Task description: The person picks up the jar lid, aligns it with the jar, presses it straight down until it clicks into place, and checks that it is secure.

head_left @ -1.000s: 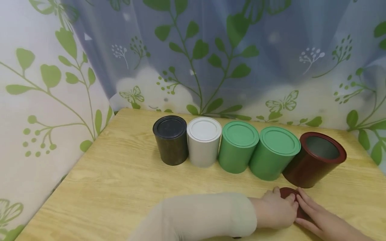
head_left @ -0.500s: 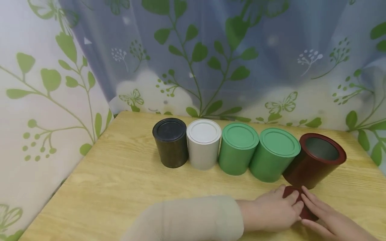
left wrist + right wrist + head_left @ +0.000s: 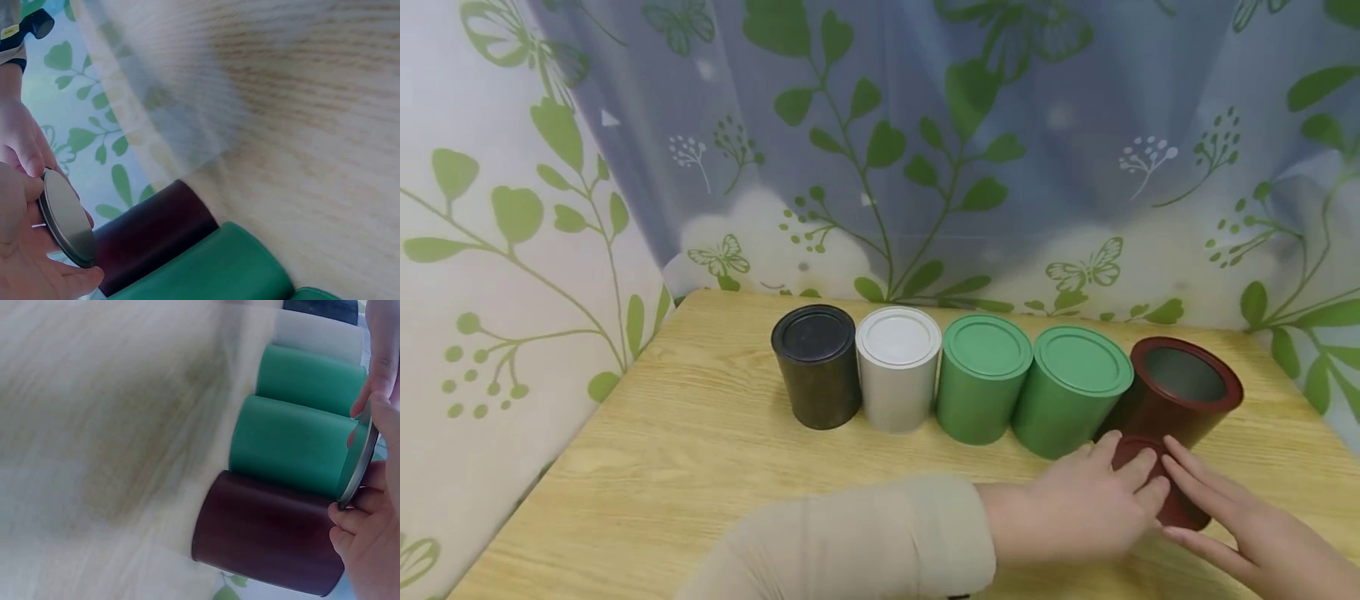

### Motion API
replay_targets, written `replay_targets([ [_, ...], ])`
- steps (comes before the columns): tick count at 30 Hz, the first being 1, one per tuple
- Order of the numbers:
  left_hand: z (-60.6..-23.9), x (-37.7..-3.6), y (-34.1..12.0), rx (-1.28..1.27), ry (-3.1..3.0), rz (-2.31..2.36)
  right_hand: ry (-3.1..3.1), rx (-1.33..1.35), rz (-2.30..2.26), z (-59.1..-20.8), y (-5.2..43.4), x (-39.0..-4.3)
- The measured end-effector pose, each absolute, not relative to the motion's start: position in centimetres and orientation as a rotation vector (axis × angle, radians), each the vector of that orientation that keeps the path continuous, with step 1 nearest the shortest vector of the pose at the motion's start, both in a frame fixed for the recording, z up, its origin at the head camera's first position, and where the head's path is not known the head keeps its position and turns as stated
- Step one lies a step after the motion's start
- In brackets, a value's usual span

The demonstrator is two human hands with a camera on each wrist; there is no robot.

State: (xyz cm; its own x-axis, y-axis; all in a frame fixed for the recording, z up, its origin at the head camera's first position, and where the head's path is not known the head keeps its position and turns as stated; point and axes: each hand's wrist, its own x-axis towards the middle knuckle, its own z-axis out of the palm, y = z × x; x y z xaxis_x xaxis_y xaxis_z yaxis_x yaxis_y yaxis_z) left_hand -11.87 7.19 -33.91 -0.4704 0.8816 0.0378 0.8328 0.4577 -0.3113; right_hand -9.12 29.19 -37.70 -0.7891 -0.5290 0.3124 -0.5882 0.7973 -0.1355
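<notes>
The fingers (image 3: 1138, 479) of the left hand (image 3: 1075, 512) curled round the near-left edge of the dark red lid (image 3: 1138, 458), while the fingertips (image 3: 1180, 475) of the right hand (image 3: 1262, 537) gripped its right edge. Both hands grasped the one lid, pinching it between them. That two-sided hold kept the disc steady and tilted on edge; the wrist views showed its pale metal underside (image 3: 65, 219) turned away from the table. In the right wrist view the lid's rim (image 3: 359, 456) stood just off the wall of the open dark red tin (image 3: 269, 534).

The lid was held at about 6 o'clock from that tin (image 3: 1180, 396), low in front of it and not yet over its mouth. The tin stood uncovered at the 3 o'clock end of a tight row, so its matching lid was near at hand. Toward 9 o'clock came two lidded green tins (image 3: 1071, 392), touching, then a white tin (image 3: 898, 367) and a black tin (image 3: 816, 362). All sat on the wooden table (image 3: 685, 467), at 12 o'clock from a beige sleeve (image 3: 850, 542), before a leaf-printed curtain (image 3: 880, 150).
</notes>
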Motion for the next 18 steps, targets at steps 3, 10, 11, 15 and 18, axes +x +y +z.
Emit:
replay_targets([
  [3,-33.2,-12.1,7.2,-1.5,-2.481,0.384,-2.708,0.878,0.321,-37.2,29.3,-9.3],
  [10,-31.7,-12.1,8.0,-1.533,-2.459,0.479,-2.632,0.93,0.373,-36.4,30.1,-9.5],
  [11,-31.6,-12.2,8.1,-1.533,-2.441,0.475,-2.613,0.939,0.4,-36.2,30.1,-9.5],
  [15,-30.9,-12.8,8.4,-1.532,-2.47,0.48,-2.585,0.914,0.438,-35.5,30.1,-9.7],
  [18,-30.4,-13.5,8.5,-1.537,-2.491,0.496,-2.608,0.883,0.431,-35.0,30.0,-10.1],
])
